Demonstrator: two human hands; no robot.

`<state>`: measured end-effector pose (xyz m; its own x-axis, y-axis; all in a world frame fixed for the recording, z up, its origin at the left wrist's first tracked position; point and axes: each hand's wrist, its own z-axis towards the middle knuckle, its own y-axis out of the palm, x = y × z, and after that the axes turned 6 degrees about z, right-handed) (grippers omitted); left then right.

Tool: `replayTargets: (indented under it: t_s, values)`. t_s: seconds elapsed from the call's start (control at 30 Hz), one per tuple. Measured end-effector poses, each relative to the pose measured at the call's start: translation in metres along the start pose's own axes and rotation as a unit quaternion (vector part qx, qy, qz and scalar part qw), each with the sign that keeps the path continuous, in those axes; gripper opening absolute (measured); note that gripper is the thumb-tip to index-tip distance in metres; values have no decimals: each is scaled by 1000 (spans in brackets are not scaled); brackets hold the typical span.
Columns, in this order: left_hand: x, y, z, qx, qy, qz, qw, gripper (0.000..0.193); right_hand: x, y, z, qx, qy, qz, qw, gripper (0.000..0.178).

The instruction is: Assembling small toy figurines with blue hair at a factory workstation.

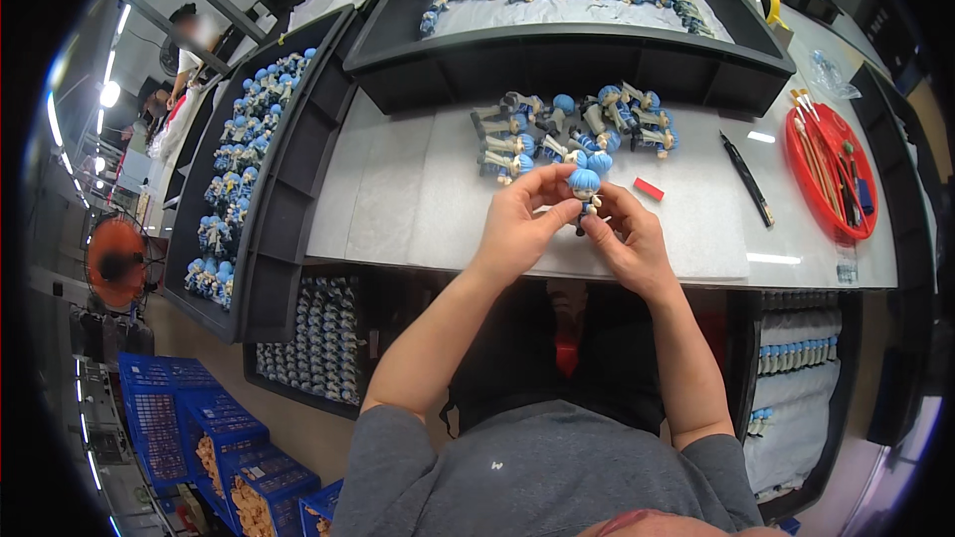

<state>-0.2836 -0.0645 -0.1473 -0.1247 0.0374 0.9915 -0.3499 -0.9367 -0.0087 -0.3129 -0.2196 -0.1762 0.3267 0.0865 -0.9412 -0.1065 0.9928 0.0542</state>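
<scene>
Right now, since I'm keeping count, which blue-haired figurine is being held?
The upright figurine held between the left hand and right hand; the cluster of figurines just beyond it lies on the table.

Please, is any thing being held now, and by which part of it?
Yes, a blue-haired figurine: left grip at its side, right grip around its legs; contacts behind it are hidden.

The figurine (585, 196) has light-blue hair (583, 180), and the tray (842, 127) is red.
</scene>
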Motion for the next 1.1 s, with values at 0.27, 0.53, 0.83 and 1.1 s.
replayTargets:
  t_s: [0.27,0.53,0.83,1.1]
  values:
    - [-29,-16,-8,-22,-39,-62,997,31,2,0,-1,-38,63,-23,997,36]
    - [-34,-19,-7,-7,-34,-80,996,27,-2,5,0,-54,53,-85,994,42]
    - [-32,-20,-7,0,-53,-101,993,26,-2,7,0,-54,46,-93,993,52]
    - [-27,-16,-10,6,-30,-99,995,29,-6,6,0,-49,55,-113,991,55]
